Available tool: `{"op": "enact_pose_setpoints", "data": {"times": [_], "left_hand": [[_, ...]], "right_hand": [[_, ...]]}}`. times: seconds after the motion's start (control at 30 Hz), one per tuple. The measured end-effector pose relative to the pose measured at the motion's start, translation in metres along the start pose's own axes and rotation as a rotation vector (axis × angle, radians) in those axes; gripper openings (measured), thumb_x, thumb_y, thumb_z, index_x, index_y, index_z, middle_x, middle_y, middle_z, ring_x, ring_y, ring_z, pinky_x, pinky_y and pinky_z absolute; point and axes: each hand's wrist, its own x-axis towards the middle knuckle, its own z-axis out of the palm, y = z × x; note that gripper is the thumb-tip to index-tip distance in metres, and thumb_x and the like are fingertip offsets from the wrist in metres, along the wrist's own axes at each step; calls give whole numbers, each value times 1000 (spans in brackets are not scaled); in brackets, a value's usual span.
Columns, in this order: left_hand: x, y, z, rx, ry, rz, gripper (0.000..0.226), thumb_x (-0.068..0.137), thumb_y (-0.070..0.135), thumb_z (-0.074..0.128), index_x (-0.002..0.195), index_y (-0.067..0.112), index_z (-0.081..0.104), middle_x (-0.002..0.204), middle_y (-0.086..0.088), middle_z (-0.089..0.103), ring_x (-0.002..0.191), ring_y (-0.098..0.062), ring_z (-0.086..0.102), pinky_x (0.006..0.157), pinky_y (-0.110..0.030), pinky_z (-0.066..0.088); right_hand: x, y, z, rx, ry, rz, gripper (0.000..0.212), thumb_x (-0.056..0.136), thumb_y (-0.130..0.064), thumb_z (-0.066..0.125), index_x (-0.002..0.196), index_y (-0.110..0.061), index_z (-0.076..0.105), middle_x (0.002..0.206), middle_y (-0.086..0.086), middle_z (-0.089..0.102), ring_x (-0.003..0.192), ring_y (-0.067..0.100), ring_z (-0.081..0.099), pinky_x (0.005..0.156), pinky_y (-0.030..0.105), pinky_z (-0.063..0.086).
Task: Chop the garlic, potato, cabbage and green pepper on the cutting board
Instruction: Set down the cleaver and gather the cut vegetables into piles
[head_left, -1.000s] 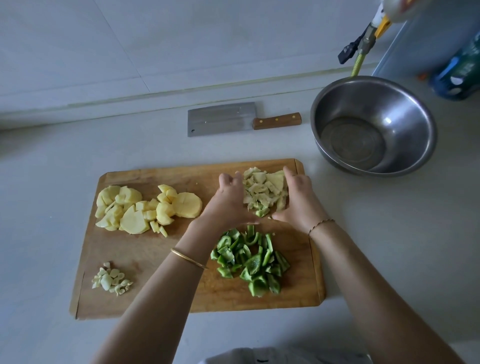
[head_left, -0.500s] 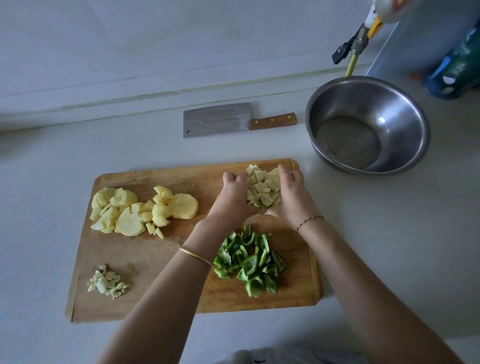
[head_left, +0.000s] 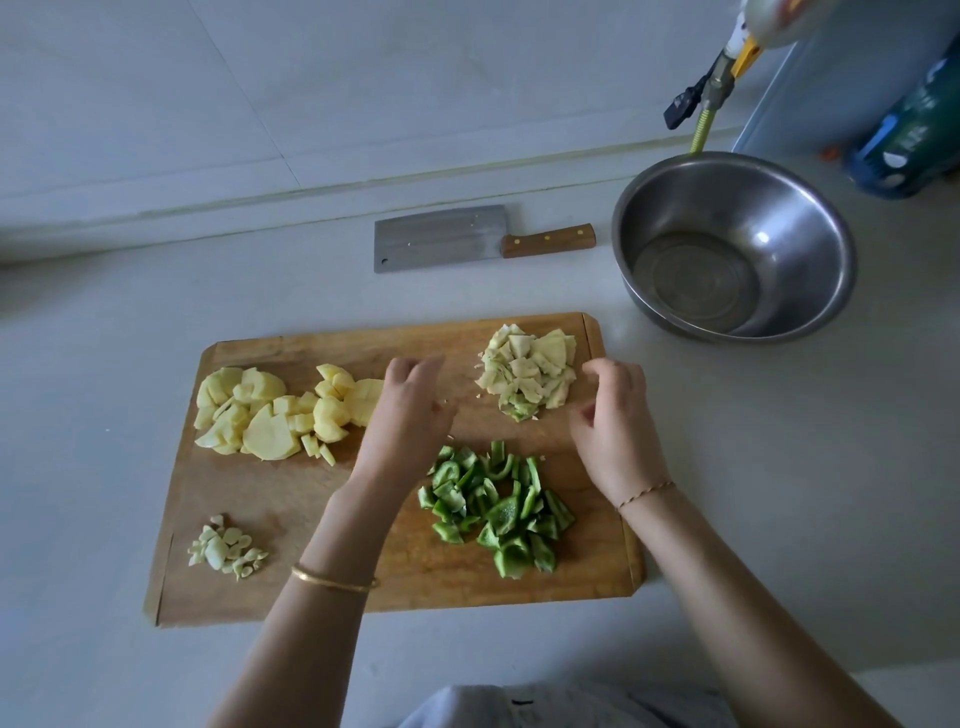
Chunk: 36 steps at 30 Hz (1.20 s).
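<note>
The chopped cabbage sits in a pale heap at the far right corner of the cutting board, with a few crumbs scattered to its left. The person's left grip hangs over the middle of the board, well left of the heap, fingers loosely curled and holding nothing. The right grip is just beside the heap's right edge, fingers also slackly bent and empty; I can't tell whether a fingertip brushes the cabbage.

Nearer the person, between the two wrists, lies the diced green pepper. The potato, in thick slices and chunks, fills the far left part of the board, partly hidden by the left grip. The garlic makes a small pile at the near left corner.

A gold bangle circles the left wrist, a thin bracelet the right. Beyond the board a cleaver lies flat on the bench, handle to the right. A steel bowl stands at the far right.
</note>
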Motion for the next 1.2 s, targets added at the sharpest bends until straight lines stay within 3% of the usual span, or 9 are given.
{"op": "enact_pose_setpoints", "data": {"times": [0.07, 0.17, 0.33, 0.5, 0.63, 0.73, 0.83, 1.03, 1.2], "left_hand": [[-22, -14, 2, -17, 109, 31, 38, 93, 10, 55, 131, 11, 54, 124, -4, 54, 103, -14, 54, 92, -25, 44], [-54, -28, 21, -72, 165, 67, 33, 96, 19, 51, 127, 12, 59, 123, -1, 59, 118, -18, 48, 100, -34, 41], [-68, -30, 47, -210, 164, 70, 52, 94, 41, 34, 130, 11, 56, 134, -4, 56, 128, -15, 44, 110, -35, 33], [-67, -22, 63, -222, 218, 77, 53, 94, 42, 33, 128, 10, 58, 132, -5, 56, 128, -16, 44, 111, -29, 30], [-71, -12, 73, -322, 279, 61, 48, 94, 36, 35, 123, 8, 61, 123, -5, 61, 120, -16, 50, 106, -35, 38], [-74, -5, 80, -398, 293, 41, 43, 94, 34, 35, 121, 12, 61, 116, 6, 60, 113, -4, 49, 101, -23, 37], [-76, 1, 85, -427, 290, 58, 42, 94, 31, 36, 122, 10, 60, 113, 10, 57, 108, 2, 46, 97, -13, 35], [-74, 0, 81, -455, 332, 37, 44, 93, 34, 36, 121, 10, 59, 116, 9, 55, 114, -10, 47, 102, -28, 36], [-61, -6, 70, -375, 203, 88, 47, 94, 39, 33, 121, 15, 62, 115, 11, 57, 113, -3, 38, 99, -24, 31]], "right_hand": [[-8, 1, 1, 0, -1, -46, 26, 82, 7, 59, 106, 1, 60, 110, 15, 55, 87, 27, 60, 74, 31, 49], [-28, 2, 13, 105, 43, -122, 17, 88, 1, 55, 101, -3, 65, 102, 8, 62, 88, 19, 61, 79, 22, 46], [-76, 3, 42, 354, 199, -107, 34, 93, -13, 39, 111, 2, 63, 111, 9, 64, 106, 12, 56, 96, 14, 40], [-99, 5, 61, 441, 219, -100, 37, 97, -11, 36, 124, 5, 55, 126, 11, 57, 121, 13, 50, 104, 18, 37], [-90, -5, 69, 493, 249, -66, 38, 97, -15, 36, 123, 5, 55, 125, 5, 55, 119, 9, 49, 103, 15, 36], [-78, -10, 70, 510, 265, -7, 41, 96, -20, 35, 122, 3, 57, 120, 0, 56, 114, 5, 50, 99, 11, 37], [-72, -8, 68, 539, 272, -9, 37, 97, -18, 35, 119, 2, 57, 114, 3, 61, 107, 8, 56, 93, 17, 44], [-70, 2, 58, 623, 307, 63, 30, 98, -10, 36, 119, 1, 54, 108, 6, 65, 101, 9, 61, 89, 17, 45], [-77, 13, 51, 613, 316, 60, 31, 96, -5, 36, 121, 2, 54, 113, 10, 64, 105, 15, 62, 91, 21, 48]]}}
